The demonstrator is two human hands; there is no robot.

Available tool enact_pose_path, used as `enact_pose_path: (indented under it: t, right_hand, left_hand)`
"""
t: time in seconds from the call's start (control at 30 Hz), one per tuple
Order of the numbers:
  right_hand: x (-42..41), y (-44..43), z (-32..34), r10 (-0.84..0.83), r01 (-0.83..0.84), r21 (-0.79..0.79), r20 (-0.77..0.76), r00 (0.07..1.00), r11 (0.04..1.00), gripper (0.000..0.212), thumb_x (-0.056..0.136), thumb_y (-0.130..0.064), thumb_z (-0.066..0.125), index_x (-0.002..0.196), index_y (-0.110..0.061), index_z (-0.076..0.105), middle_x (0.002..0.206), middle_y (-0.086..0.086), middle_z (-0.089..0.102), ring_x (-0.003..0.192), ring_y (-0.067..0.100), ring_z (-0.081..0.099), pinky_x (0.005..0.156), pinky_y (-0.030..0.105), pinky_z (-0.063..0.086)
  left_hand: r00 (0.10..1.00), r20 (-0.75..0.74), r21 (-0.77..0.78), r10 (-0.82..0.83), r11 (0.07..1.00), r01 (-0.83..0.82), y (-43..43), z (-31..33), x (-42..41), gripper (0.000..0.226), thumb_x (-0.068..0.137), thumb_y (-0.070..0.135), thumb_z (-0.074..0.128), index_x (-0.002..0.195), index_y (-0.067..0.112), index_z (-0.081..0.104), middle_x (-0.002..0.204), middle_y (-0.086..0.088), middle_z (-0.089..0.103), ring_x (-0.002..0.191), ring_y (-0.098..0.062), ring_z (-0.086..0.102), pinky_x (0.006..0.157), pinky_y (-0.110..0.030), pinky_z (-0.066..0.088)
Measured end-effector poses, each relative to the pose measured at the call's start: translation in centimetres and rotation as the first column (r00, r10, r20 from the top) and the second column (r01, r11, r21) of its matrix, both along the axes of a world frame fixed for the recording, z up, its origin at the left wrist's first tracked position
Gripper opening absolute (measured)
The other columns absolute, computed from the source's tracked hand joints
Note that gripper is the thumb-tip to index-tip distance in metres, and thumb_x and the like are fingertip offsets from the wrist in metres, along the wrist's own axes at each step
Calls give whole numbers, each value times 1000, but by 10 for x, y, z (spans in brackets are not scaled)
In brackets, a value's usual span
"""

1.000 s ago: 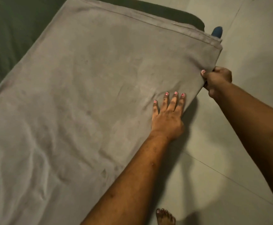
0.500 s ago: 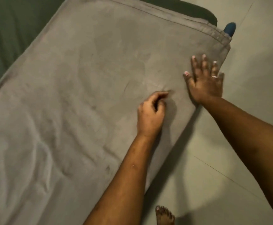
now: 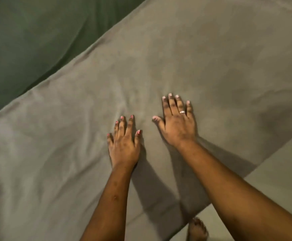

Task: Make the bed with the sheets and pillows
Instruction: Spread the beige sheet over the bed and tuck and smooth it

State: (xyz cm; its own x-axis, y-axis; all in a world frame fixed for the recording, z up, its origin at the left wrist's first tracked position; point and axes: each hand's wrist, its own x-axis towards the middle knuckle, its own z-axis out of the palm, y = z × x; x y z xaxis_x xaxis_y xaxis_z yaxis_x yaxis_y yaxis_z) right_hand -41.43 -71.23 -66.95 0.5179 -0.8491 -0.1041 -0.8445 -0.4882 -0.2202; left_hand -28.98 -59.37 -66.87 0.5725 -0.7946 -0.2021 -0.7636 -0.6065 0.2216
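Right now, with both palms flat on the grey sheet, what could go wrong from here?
The left hand and right hand press flat, gripping nothing; a hard sweep might slide the grey sheet over the green bedding and skew it. The creases at the left lie beyond both hands and may get missed. The bare foot stands close to the sheet's near edge and could catch it.

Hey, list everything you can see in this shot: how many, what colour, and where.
grey sheet: one, grey, spread across most of the view
green bedding: one, dark green, upper left, beyond the grey sheet's edge
floor: one, pale, lower right
ring: one, silvery, on a right-hand finger
foot: one, bare, on the floor at the bottom edge
left hand: one, pink nails, flat on the grey sheet
right hand: one, flat on the sheet beside it
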Motion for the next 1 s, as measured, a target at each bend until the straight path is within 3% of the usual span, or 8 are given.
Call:
enact_pose_path:
  t: [0.17,0.37,0.5,0.6,0.67,0.77,0.83,1.0]
  right_hand:
    - [88,89,-3,157,-156,40,-23,987,987,78,88,-60,11,152,-17,21,159,5,20,147,23,14,116,44,-5]
    - [180,193,-11,329,-327,102,-7,944,940,75,89,-60,24,147,-15,35,153,7,34,143,25,28,117,47,9]
    - [234,268,-9,460,-459,125,27,888,880,73,88,-55,24,146,-13,38,152,8,36,142,25,30,116,49,20]
    - [270,314,-9,541,-537,153,18,841,830,63,89,-43,27,145,-16,40,151,4,39,141,23,32,115,47,18]
    - [288,322,-11,613,-607,156,9,790,779,61,90,-41,28,145,-18,39,151,1,38,141,20,31,116,45,17]
    - [309,300,-17,706,-703,83,-3,708,706,61,88,-48,28,140,-24,49,145,-3,47,135,16,42,111,45,29]
    - [317,271,-19,721,-719,59,-24,692,692,62,88,-53,27,142,-28,45,147,-5,44,136,16,41,111,46,27]
    - [332,181,-27,541,-543,-21,-62,839,839,64,92,-57,19,151,-31,19,159,-7,19,146,16,16,117,45,5]
  left_hand:
    - [992,17,58,128,990,-129,87,-3,90,57,97,56,21,151,40,8,161,5,3,148,-16,-1,117,-46,0]
    - [954,31,60,297,952,-299,195,-9,174,73,84,72,6,151,42,4,161,6,1,148,-16,-4,118,-41,-1]
    - [893,33,49,449,892,-450,242,-13,213,69,87,67,9,151,40,5,161,3,3,148,-18,-1,118,-42,1]
    - [853,34,72,520,850,-521,267,-16,238,60,94,58,12,151,41,5,161,4,1,148,-17,-4,117,-47,0]
    - [834,35,86,550,830,-551,278,-18,252,54,100,49,19,150,42,3,161,6,-2,148,-16,-7,116,-51,-2]
    - [817,21,51,576,816,-576,284,-19,267,53,101,46,19,150,43,2,161,7,-3,148,-15,-7,115,-54,-2]
    - [798,17,21,603,798,-603,279,-20,274,52,101,45,19,151,42,3,161,6,-2,148,-17,-6,114,-56,-2]
    - [798,72,-3,599,800,-600,261,-21,306,51,102,44,21,151,38,10,161,3,0,148,-17,-6,113,-57,-3]
